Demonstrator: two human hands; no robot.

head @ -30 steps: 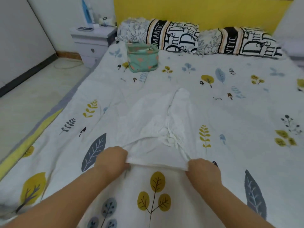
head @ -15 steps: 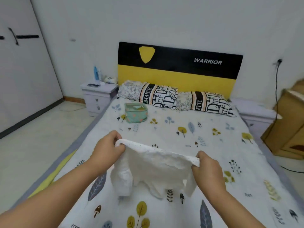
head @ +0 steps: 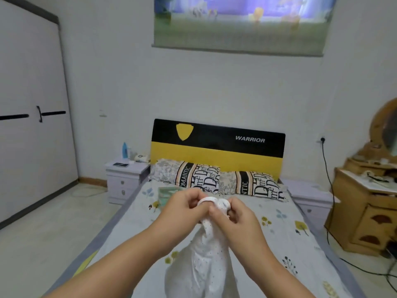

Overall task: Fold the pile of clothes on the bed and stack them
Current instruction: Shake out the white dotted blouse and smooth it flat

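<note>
Both hands are raised together above the bed [head: 285,229], pinching the top edge of a white dotted garment [head: 204,259] — left hand [head: 182,208] and right hand [head: 234,215] almost touching, fingers curled on the cloth. The garment hangs down between the forearms. Two pillows [head: 214,179] lie at the headboard [head: 217,147].

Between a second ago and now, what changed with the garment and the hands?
The white garment went from flat on the bed to lifted and hanging. The left hand and right hand, apart before, came together, both pinching its top edge. The pillows stayed put.
</note>
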